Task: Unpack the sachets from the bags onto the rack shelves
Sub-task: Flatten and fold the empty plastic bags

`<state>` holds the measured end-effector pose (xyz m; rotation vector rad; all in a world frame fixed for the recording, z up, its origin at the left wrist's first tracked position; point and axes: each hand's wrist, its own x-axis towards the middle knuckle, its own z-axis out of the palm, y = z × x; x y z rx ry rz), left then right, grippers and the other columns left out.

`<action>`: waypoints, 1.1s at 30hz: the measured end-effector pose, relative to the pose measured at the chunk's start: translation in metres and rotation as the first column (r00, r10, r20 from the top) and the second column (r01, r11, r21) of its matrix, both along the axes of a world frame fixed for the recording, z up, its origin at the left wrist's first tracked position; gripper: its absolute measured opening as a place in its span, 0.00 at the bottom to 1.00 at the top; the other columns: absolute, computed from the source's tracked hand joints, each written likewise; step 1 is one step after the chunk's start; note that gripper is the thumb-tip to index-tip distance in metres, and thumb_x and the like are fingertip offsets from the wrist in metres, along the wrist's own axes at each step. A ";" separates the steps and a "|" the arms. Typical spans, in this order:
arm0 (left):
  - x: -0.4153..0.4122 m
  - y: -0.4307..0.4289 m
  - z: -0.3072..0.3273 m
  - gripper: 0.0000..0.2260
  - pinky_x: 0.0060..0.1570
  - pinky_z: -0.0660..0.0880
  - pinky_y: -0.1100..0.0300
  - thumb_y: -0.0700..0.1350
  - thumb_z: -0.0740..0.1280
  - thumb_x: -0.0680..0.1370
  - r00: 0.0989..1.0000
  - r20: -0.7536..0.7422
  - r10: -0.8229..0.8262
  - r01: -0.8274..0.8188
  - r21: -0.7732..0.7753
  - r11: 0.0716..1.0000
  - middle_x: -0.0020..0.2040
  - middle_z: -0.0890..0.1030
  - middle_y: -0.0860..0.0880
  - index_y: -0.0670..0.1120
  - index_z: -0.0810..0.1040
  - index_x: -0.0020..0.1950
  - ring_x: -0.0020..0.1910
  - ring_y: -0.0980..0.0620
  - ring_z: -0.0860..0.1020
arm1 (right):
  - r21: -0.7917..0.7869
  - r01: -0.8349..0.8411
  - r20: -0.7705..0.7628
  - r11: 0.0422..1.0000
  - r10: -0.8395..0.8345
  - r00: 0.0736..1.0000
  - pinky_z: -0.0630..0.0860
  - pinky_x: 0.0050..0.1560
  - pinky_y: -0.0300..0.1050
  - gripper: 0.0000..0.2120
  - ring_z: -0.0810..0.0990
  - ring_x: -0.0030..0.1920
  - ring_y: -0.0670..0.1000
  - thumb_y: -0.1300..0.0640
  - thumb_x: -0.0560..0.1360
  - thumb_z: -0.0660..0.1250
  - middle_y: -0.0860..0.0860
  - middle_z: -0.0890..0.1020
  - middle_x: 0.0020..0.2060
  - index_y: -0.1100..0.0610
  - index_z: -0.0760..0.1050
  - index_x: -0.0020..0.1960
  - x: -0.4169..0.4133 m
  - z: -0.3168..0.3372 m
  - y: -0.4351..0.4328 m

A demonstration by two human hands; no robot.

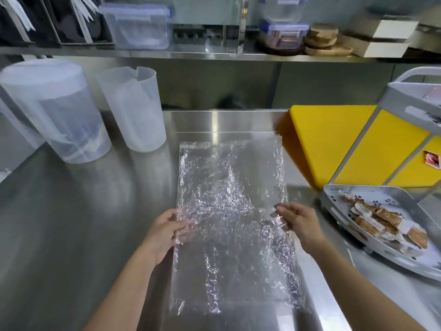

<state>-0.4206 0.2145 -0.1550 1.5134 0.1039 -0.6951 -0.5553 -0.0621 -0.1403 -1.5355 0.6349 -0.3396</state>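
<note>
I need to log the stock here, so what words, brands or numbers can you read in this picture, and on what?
No text can be read.
Sachets on the rack shelf: print too blurred.
Red sachet on the yellow board: print too small.
Clear bag: no print seen.

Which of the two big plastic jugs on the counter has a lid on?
The left jug, at the counter's far left, wears a white lid. The jug beside it, nearer the flattened bag, is open-topped.

Your left hand (167, 232) and right hand (299, 220) each grip a side edge of a crumpled clear bag (229, 211) spread flat on the steel counter (83, 223). Brown sachets (381, 220) lie on the grey rack (386, 256) shelf at right, beside a yellow board (334, 144).
</note>
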 end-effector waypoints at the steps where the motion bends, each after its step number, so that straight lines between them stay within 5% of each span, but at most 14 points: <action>1: 0.000 0.002 0.001 0.14 0.57 0.75 0.40 0.34 0.69 0.72 1.000 0.011 -0.011 0.011 0.003 1.000 0.54 0.78 0.39 0.42 0.75 0.56 0.49 0.42 0.79 | -0.003 -0.016 0.005 1.000 0.016 1.000 0.66 0.24 0.33 0.05 0.69 0.22 0.42 0.67 0.73 0.65 0.57 0.82 0.35 0.66 0.78 0.47 0.000 0.002 0.001; 4: -0.004 0.005 0.008 0.04 0.45 0.78 0.49 0.34 0.66 0.74 0.995 0.098 -0.029 0.025 0.038 0.999 0.51 0.82 0.36 0.41 0.77 0.45 0.42 0.45 0.81 | -0.008 -0.066 -0.006 0.998 0.066 0.998 0.67 0.24 0.27 0.06 0.73 0.22 0.38 0.68 0.73 0.64 0.57 0.81 0.35 0.67 0.78 0.49 -0.001 0.007 0.004; 6: -0.006 0.007 0.010 0.05 0.49 0.76 0.47 0.33 0.65 0.75 0.989 0.147 -0.011 0.003 0.053 0.999 0.50 0.82 0.36 0.43 0.76 0.42 0.44 0.44 0.80 | 0.008 -0.098 -0.017 0.995 0.098 0.995 0.67 0.23 0.28 0.06 0.75 0.23 0.39 0.68 0.73 0.65 0.54 0.82 0.32 0.65 0.78 0.48 0.000 0.008 0.005; 11: -0.006 0.012 0.016 0.07 0.49 0.76 0.46 0.32 0.65 0.75 0.988 0.155 0.022 -0.028 0.035 0.999 0.42 0.85 0.41 0.43 0.75 0.42 0.39 0.46 0.82 | 0.023 -0.141 -0.046 0.990 0.142 0.989 0.67 0.28 0.36 0.07 0.73 0.24 0.42 0.68 0.72 0.67 0.54 0.84 0.33 0.64 0.79 0.49 0.001 0.011 0.003; 15: -0.002 0.019 0.017 0.07 0.39 0.80 0.50 0.32 0.61 0.76 0.994 0.108 0.019 -0.015 -0.036 0.999 0.44 0.84 0.37 0.42 0.75 0.42 0.37 0.45 0.84 | 0.034 -0.140 -0.029 0.990 0.141 0.990 0.65 0.28 0.35 0.07 0.71 0.25 0.43 0.67 0.72 0.67 0.52 0.84 0.32 0.61 0.81 0.48 -0.001 0.012 0.001; 18: -0.002 0.019 0.021 0.08 0.30 0.81 0.53 0.31 0.58 0.77 0.996 0.080 0.031 -0.025 -0.074 0.997 0.37 0.85 0.38 0.40 0.74 0.46 0.33 0.45 0.84 | 0.051 -0.179 -0.009 0.982 0.180 0.984 0.63 0.24 0.32 0.08 0.72 0.22 0.41 0.69 0.72 0.65 0.51 0.84 0.30 0.62 0.80 0.48 -0.002 0.012 0.000; 23: -0.001 0.017 0.023 0.11 0.24 0.78 0.57 0.29 0.55 0.77 0.999 0.023 0.041 -0.037 -0.147 0.988 0.30 0.83 0.42 0.42 0.73 0.42 0.27 0.47 0.82 | 0.181 -0.184 0.047 0.966 0.178 0.983 0.77 0.33 0.32 0.10 0.83 0.30 0.48 0.77 0.69 0.62 0.54 0.84 0.29 0.66 0.79 0.41 -0.005 0.014 -0.004; 25: -0.002 0.014 0.022 0.11 0.22 0.77 0.58 0.28 0.54 0.76 0.999 -0.010 0.052 -0.053 -0.168 0.984 0.28 0.83 0.43 0.40 0.71 0.42 0.25 0.49 0.82 | 0.175 -0.187 0.039 0.967 0.183 0.982 0.78 0.34 0.34 0.05 0.83 0.32 0.52 0.74 0.64 0.69 0.56 0.84 0.29 0.69 0.79 0.39 -0.004 0.013 -0.005; 28: -0.003 0.010 0.021 0.10 0.18 0.75 0.61 0.29 0.57 0.74 0.995 -0.047 0.086 -0.093 -0.182 0.979 0.24 0.81 0.45 0.37 0.75 0.37 0.20 0.52 0.79 | 0.136 -0.224 0.025 0.965 0.223 0.975 0.73 0.39 0.42 0.10 0.79 0.36 0.57 0.63 0.57 0.76 0.56 0.85 0.31 0.67 0.81 0.33 -0.003 0.012 -0.008; 29: -0.004 0.010 0.023 0.12 0.18 0.74 0.63 0.30 0.59 0.72 0.996 -0.035 0.083 -0.087 -0.182 0.979 0.23 0.81 0.46 0.39 0.78 0.33 0.20 0.52 0.78 | 0.116 -0.221 0.019 0.968 0.221 0.975 0.72 0.39 0.42 0.01 0.79 0.35 0.57 0.66 0.61 0.73 0.55 0.85 0.30 0.63 0.82 0.31 -0.004 0.016 -0.006; 31: 0.000 0.010 0.021 0.19 0.21 0.73 0.68 0.28 0.58 0.70 0.997 0.013 0.082 -0.079 -0.149 0.986 0.23 0.81 0.48 0.42 0.79 0.24 0.25 0.48 0.78 | 0.072 -0.223 0.001 0.972 0.223 0.975 0.76 0.35 0.38 0.19 0.82 0.32 0.51 0.78 0.67 0.61 0.52 0.84 0.27 0.60 0.81 0.26 -0.004 0.016 -0.010; 33: 0.005 0.011 0.019 0.20 0.23 0.73 0.68 0.28 0.55 0.72 0.995 0.011 0.099 -0.098 -0.084 0.992 0.23 0.80 0.50 0.44 0.78 0.27 0.27 0.47 0.77 | 0.043 -0.206 -0.009 0.978 0.207 0.978 0.76 0.32 0.38 0.23 0.81 0.32 0.51 0.82 0.65 0.55 0.53 0.83 0.25 0.63 0.78 0.23 -0.004 0.016 -0.013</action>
